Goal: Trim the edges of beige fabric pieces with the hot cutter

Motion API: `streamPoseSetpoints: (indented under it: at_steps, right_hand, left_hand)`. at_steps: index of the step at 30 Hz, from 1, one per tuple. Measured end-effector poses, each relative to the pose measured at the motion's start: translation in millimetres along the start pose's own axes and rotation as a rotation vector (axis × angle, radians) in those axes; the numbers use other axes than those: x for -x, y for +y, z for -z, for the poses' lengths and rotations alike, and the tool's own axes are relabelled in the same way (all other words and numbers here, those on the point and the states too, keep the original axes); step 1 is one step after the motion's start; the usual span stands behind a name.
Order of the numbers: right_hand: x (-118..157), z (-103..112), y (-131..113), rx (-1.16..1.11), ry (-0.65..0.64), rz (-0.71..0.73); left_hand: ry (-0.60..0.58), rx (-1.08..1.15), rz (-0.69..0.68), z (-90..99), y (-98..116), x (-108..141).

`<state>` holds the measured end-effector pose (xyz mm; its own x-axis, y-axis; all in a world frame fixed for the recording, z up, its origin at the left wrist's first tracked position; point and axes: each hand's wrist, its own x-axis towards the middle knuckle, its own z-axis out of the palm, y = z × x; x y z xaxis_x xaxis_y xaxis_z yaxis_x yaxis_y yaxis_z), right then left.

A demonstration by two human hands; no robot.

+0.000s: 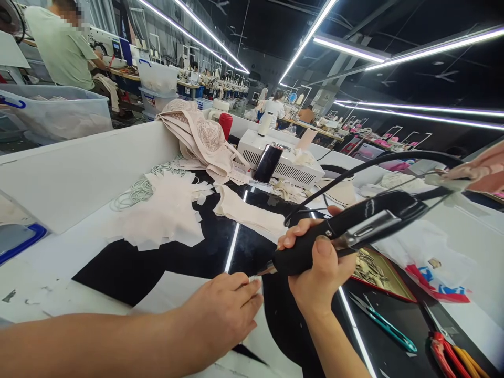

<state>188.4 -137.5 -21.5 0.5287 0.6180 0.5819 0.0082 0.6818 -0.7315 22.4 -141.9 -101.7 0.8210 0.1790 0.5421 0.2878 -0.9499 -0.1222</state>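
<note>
A black handheld tool (303, 249) with a metal lever and a cable is gripped in my right hand (325, 273), its narrow tip pointing left. My left hand (224, 310) is closed right at that tip, with its fingers pinched on a small whitish piece (255, 279) that is mostly hidden. Under my hands lies a white sheet (169, 289) on the glossy black work surface (118, 268). Beyond them are a pile of pale fabric pieces (161, 210) and a folded beige strip (252, 212).
Teal snips (388, 325), red-handled scissors (444, 352) and a tray of small parts (394, 278) lie at the right. A phone (268, 163) leans against a white box (291, 168). Beige bras (200, 136) are heaped at the back. A person (59, 47) sits at far left.
</note>
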Motion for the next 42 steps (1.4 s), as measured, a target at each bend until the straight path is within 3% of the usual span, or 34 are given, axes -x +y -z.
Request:
streamPoseSetpoints:
  at_steps: [11, 24, 36, 42]
  right_hand:
    - [2.7, -0.3, 0.6, -0.018, -0.026, -0.002]
    - [1.2, 4.7, -2.0, 0.006, 0.036, -0.034]
    - [10.3, 24.3, -29.4, 0.04, 0.097, -0.081]
    - [17.1, 36.3, -36.2, 0.08, 0.079, 0.002]
  left_hand:
    - [-0.014, 0.021, 0.031, -2.6, 0.6, 1.6]
    - [0.07, 0.069, 0.021, -7.9, -3.5, -0.5]
    - [-0.124, 0.176, 0.204, 4.1, -22.9, -1.9]
    - [-0.231, 0.156, 0.209, 5.6, -41.6, -0.7]
